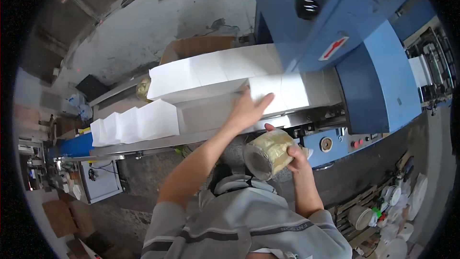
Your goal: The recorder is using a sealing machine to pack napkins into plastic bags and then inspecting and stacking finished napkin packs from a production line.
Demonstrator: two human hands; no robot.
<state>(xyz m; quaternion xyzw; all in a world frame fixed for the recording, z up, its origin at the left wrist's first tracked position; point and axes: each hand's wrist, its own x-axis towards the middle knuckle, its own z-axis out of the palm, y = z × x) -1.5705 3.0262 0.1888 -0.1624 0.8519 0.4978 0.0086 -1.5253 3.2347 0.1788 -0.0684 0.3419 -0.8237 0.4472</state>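
My left hand (247,111) rests at the left end of a white paper stack (280,91) in the near lane of a long metal tray (203,115). Its thumb is stretched to the right, apart from the fingers, which are partly hidden against the paper. In front of my body my right hand (299,158) is closed around the side of a tape-wrapped cylinder (274,149). Yellowish tape covers the cylinder, and its flat grey end faces left and down. A long white paper row (211,70) fills the far lane. Further left stand several slanted white paper bundles (136,124).
A blue machine (369,86) with a red arrow label rises at the right, its control panel (340,141) below. Another tape-wrapped roll (143,89) sits at the far row's left end. Behind it is a cardboard box (196,48). Buckets (360,216) and a wooden pallet lie lower right.
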